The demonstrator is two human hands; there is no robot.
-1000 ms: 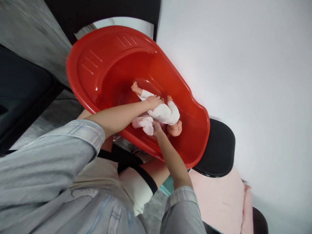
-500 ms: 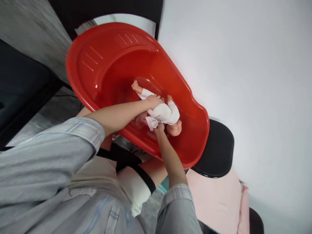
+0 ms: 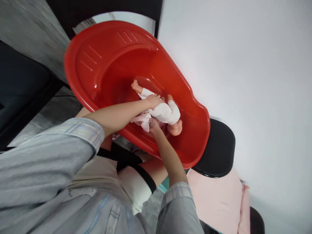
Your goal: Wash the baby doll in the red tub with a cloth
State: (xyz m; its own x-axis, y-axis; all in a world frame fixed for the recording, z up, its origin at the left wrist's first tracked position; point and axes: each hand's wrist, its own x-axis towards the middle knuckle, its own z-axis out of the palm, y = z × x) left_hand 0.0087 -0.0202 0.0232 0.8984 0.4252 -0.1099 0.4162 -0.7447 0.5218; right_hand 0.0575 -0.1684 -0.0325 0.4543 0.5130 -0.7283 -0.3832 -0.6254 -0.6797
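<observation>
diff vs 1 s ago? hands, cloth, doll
The right hand slid the pale pink cloth along the doll: out toward the head half a second ago, now back toward the legs, the cloth bunched under the left forearm. The left hand stayed pressed on the doll's body. The doll and the red tub have barely shifted.

The left forearm crosses the near leg of the small plastic baby doll in white clothes (image 3: 163, 112), hiding it. A pale pink crumpled cloth (image 3: 142, 118) is half covered by that arm and by the right hand (image 3: 154, 124), so whether the fingers pinch it cannot be told. The left hand (image 3: 154, 99) hides the doll's hip. The black round stool seat (image 3: 218, 149) at 4 o'clock is partly hidden under the red oval plastic tub (image 3: 97, 58). The pink folded fabric (image 3: 219, 201) is cut off at the bottom edge.
</observation>
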